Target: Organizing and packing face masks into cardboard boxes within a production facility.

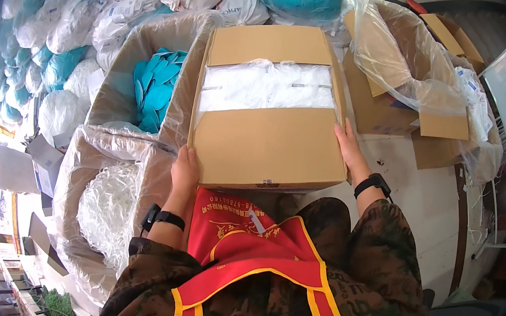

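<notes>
A worker steadies a partly open cardboard carton (266, 144) between both bare hands, seen from above. At nine o'clock of the carton, the left hand (184, 171) lies flat against its side wall, fingers curled over the near corner; how firmly it presses cannot be told. A dark band circles that wrist. The carton sits at the centre of the view, near edge against the worker's red, gold-trimmed apron (254, 247). Its two matte brown flaps stand apart, and in the gap shows a crinkled clear bag of white goods (269, 86). At three o'clock, the right hand (351, 150) is open, palm to the opposite wall, fingers pointing up toward twelve; it clasps nothing else.

Judged from this, equal pressure low on both walls would keep the load level, since the flaps are unsealed and the contents look soft.

Around it, at ten o'clock, a lined box of glossy teal pieces (155, 87); at eight o'clock, a film-lined box of white mesh (106, 212); at one o'clock, an open box draped in loose clear plastic (405, 69).
</notes>
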Tool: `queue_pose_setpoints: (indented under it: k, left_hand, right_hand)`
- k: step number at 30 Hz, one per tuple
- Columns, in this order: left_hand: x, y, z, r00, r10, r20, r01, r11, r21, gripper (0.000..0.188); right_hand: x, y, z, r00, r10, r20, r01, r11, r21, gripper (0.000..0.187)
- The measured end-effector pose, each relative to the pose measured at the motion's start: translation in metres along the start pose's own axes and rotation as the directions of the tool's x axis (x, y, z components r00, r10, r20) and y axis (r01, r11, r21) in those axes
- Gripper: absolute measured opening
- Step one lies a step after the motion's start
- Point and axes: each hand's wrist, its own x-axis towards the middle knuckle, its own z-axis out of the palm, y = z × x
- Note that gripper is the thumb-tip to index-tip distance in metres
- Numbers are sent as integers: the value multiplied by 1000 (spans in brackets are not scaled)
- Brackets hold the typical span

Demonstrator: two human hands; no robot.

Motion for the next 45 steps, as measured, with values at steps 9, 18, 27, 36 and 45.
queue_pose_setpoints:
  k: [9,18,27,36,45]
  left_hand:
    - [54,-9,-4,983,172,-66,-177,980,-87,57]
    - [46,42,-5,997,-44,60,33,985,172,61]
    - [65,27,-10,999,-6,49,-6,973,231,58]
    - [68,31,-12,996,8,90,-26,979,203,58]
    - [66,31,-22,995,-73,69,53,966,252,58]
  right_hand:
    - [8,-50,-19,989,-145,-28,121,903,-412,73]
    - [126,-124,46,795,-471,384,606,586,-538,25]
    - [155,-127,62,735,-483,476,661,354,-662,34]
    - [273,-216,47,602,-733,316,553,98,-827,63]
    - [457,-173,106,666,-577,472,379,-283,-881,46]
